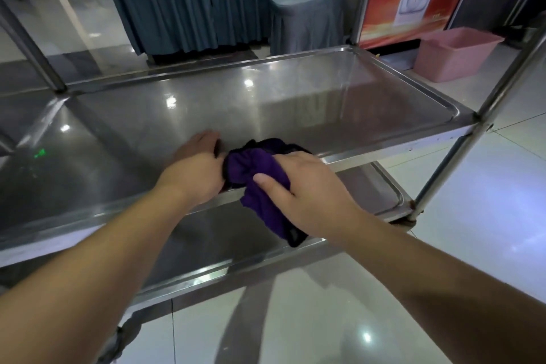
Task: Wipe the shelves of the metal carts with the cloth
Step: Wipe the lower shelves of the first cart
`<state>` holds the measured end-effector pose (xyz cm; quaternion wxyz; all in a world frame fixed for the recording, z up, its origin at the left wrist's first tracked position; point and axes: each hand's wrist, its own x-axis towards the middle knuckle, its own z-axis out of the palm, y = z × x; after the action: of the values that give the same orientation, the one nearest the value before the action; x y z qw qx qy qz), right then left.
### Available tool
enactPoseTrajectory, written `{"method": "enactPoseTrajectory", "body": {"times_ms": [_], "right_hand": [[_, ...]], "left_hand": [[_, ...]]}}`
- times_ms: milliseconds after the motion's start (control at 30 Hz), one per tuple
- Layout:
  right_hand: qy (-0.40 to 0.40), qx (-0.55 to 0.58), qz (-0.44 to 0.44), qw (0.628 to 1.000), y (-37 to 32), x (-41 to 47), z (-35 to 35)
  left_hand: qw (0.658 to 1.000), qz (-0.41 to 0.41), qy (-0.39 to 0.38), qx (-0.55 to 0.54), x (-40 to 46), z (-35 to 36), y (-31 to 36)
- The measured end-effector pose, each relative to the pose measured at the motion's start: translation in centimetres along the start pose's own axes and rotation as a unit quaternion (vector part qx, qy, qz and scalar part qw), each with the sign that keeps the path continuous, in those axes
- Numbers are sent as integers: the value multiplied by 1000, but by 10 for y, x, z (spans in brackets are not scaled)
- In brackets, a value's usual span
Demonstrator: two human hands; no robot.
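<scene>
At the near edge of the shiny metal cart shelf, a bunched purple cloth is being gripped by both hands, left hand and right hand. Next, it probably needs to be pushed across the far side.

Looks like a banquet hall: covered chair at twelve o'clock, teal drapes, glossy tiled floor.
</scene>
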<state>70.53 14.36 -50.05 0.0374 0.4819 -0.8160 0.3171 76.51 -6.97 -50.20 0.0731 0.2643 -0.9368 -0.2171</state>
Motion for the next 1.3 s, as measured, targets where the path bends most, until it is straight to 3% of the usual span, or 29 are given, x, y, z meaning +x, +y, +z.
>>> {"method": "enactPoseTrajectory", "body": {"times_ms": [133,200,300,400,533,700,833,1000,1300], "right_hand": [[-6,156,37,987,-17,-15,-3],[-12,273,75,959,-25,-26,-2],[-33,495,183,849,-29,-39,3],[-79,615,273,735,-31,-47,12],[-103,636,329,690,-35,-50,37],[-159,606,366,688,-35,-51,78],[-196,533,409,714,-37,-51,115],[-217,438,439,754,-50,-50,160],[-214,401,412,790,-80,-39,221]], "left_hand": [[996,2,36,-83,-5,-13,-9],[989,-19,76,-129,-9,-26,-14],[989,0,81,-120,-29,-43,-21],[991,54,92,-82,-66,-52,-31],[989,101,95,-47,-114,-52,-59],[986,146,59,-48,-163,-49,-99],[986,162,2,-28,-192,-36,-137],[995,96,-39,-1,-208,-10,-198],[995,-38,-93,2,-225,16,-283]]}}
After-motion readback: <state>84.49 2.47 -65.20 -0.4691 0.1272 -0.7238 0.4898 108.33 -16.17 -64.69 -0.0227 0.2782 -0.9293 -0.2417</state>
